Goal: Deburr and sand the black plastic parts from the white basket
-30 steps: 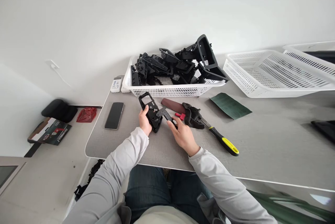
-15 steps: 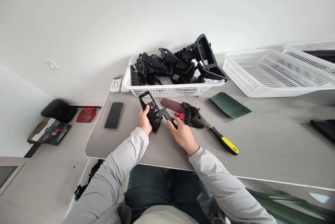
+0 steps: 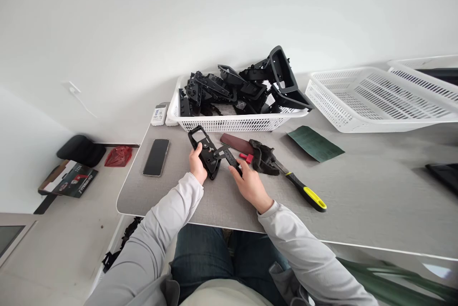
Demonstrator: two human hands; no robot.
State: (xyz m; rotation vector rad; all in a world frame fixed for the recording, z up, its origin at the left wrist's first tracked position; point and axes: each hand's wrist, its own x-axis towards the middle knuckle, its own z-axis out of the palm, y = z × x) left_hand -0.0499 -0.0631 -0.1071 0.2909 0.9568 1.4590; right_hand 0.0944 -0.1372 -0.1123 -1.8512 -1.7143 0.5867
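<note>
My left hand (image 3: pixel 198 165) is closed around the lower left side of a black plastic part (image 3: pixel 208 154), a long frame with a rectangular opening at its far end. In my right hand (image 3: pixel 249 183) is a dark caliper (image 3: pixel 231 158), gripped by its near end. The caliper's jaws point left and meet or overlap the right edge of the plastic part; exact contact cannot be made out. Just right of the caliper lie a small red piece (image 3: pixel 246 158) and a black glove-like cloth (image 3: pixel 264 157).
A white basket (image 3: pixel 229 125) full of black plastic parts stands behind my hands. A phone (image 3: pixel 156 157) lies left. Rightward are a brown strip (image 3: pixel 236 142), a yellow-and-black handled tool (image 3: pixel 307 194), green sandpaper-like sheet (image 3: pixel 315 143) and another white basket (image 3: pixel 375 127).
The black part has turned slightly in my left hand, its far end shifting a little left. The caliper has rolled so that its marked face shows more. Both hands keep their hold.
</note>
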